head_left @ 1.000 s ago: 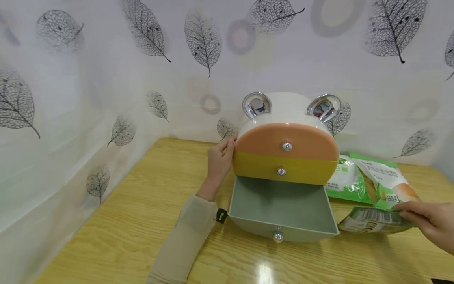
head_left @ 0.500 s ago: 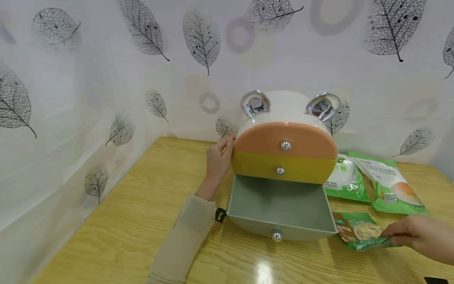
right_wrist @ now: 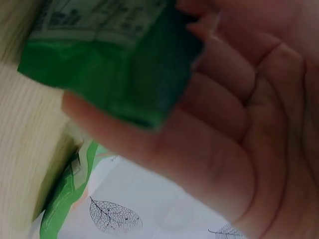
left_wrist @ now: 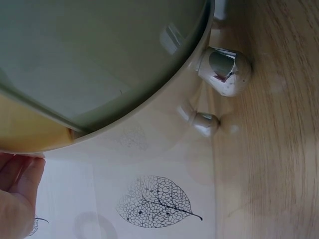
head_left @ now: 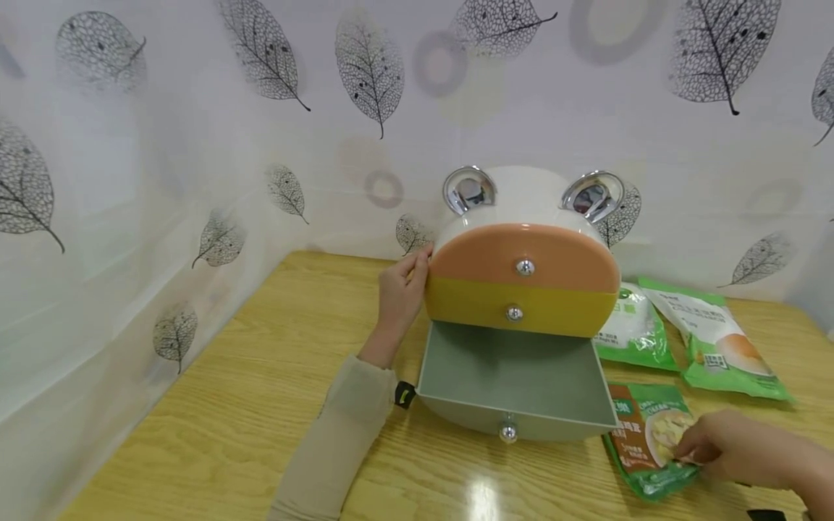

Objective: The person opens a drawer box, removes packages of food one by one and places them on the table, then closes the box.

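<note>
A drawer cabinet [head_left: 521,195] with a white body and chrome ear-like rings stands on the table. Its orange and yellow drawers are closed; the pale green bottom drawer [head_left: 515,369] is pulled out and has nothing in it. My left hand [head_left: 400,293] rests its fingertips against the cabinet's left side, also seen at the edge of the left wrist view. Between thumb and fingers, my right hand [head_left: 736,445] pinches a green and brown food packet [head_left: 641,430] by its right edge. The packet, printed with a bowl, lies tilted beside the drawer's right front corner.
Two more green and white packets, one partly behind the cabinet [head_left: 635,329] and one with an orange picture [head_left: 723,344], lie at the back right of the wooden table [head_left: 287,376]. A leaf-patterned curtain [head_left: 306,94] closes off the back and left.
My right hand has moved left and nearer to me, turning the packet so its printed front now shows. My left hand has stayed at the cabinet's side.
</note>
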The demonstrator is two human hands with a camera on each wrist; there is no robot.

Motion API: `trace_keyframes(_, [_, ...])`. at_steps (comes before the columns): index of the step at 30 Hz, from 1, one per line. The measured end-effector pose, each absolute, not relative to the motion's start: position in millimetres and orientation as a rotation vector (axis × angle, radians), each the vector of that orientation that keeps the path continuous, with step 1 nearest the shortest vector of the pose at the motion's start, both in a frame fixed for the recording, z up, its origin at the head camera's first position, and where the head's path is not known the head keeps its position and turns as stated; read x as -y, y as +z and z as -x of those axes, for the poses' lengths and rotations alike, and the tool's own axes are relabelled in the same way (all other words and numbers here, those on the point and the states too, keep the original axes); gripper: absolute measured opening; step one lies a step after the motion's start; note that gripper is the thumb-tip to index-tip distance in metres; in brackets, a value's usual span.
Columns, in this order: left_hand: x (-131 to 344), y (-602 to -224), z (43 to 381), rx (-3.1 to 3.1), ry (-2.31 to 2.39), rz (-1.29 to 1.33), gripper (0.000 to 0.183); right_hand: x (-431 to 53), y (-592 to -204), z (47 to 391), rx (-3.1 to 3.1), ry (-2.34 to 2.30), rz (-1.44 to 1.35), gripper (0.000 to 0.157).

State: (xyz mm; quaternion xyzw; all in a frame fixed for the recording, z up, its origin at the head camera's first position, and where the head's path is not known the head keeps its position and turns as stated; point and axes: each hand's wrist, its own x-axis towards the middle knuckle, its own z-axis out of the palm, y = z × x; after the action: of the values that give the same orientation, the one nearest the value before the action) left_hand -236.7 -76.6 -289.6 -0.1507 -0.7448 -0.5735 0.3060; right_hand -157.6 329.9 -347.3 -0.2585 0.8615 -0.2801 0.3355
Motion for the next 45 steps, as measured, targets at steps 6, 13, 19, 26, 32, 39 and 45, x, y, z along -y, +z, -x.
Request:
trace_keyframes(6, [76.4,-289.0,236.1,1.976,-1.521,0.405,0.023,-316.7,-350.0,154.5,-2.209,-0.721,0.593,0.027])
trace_keyframes(13, [80.0,-303.0,250.6,1.961,-1.518,0.416,0.023,-310.5,-348.3,154.0,-2.238,-0.67,0.596,0.027])
trace_keyframes(19, [82.0,-315.9,263.3,1.957,-1.492,0.419,0.026,-312.0,-350.3,156.5,-2.333,-0.577,0.66,0.022])
trace_keyframes(26, [82.5,-315.4,263.0,1.965,-1.47,0.411,0.027,-308.0,-348.5,154.8,-2.355,-0.587,0.617,0.02])
trace_keyframes(32, [82.4,-315.9,263.2,1.978,-1.472,0.404,0.026,-314.2,-348.2,155.6,-2.376,-0.616,0.725,0.023])
trace_keyframes(39, [82.0,-316.3,263.7,1.984,-1.474,0.398,0.026,-308.4,-338.5,158.0,-2.624,-0.453,0.653,0.041])
trace_keyframes(45, [82.4,-316.2,263.6,1.98,-1.459,0.4,0.026,-296.9,-328.4,154.4,-2.861,-0.378,0.647,0.041])
